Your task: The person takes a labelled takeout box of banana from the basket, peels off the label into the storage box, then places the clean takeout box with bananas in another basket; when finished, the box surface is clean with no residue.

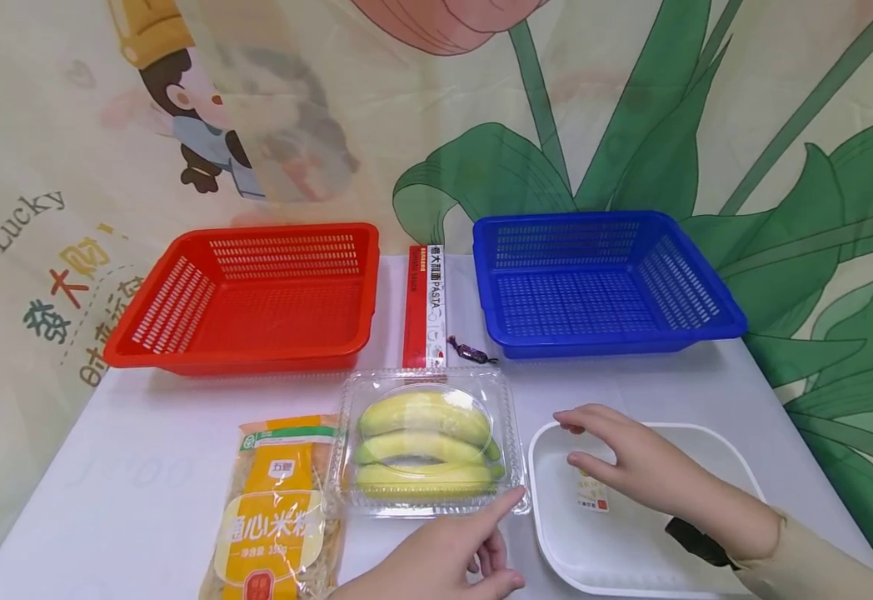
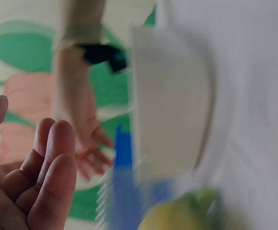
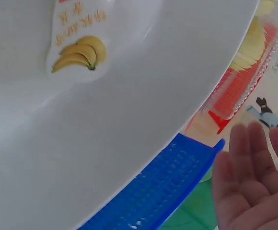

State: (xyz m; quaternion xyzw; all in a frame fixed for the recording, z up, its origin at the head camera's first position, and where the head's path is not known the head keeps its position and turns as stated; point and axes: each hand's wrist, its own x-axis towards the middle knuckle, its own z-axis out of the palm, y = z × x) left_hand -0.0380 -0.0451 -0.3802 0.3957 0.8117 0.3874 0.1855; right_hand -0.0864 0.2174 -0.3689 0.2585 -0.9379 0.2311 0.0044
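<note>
A clear plastic clamshell box [image 1: 509, 400] stands in the middle of the table in the head view, several yellow bananas [image 1: 421, 450] lying inside it. My left hand [image 1: 447, 554] is at the box's near right corner, its index finger extended and the other fingers bent; it holds nothing. Whether the fingertip touches the box I cannot tell. Over the left part of a white tray [image 1: 676, 542] hovers my right hand [image 1: 631, 458], fingers loosely extended and holding nothing. A small label [image 3: 76, 45] with a banana picture lies flat in that tray.
At the back stand a red basket [image 1: 256, 325] on the left and a blue basket [image 1: 594, 304] on the right. Between them lie a red and white pasta box [image 1: 425, 308] and a wrapped candy [image 1: 471, 350]. Left of the clamshell box is a noodle packet [image 1: 275, 508].
</note>
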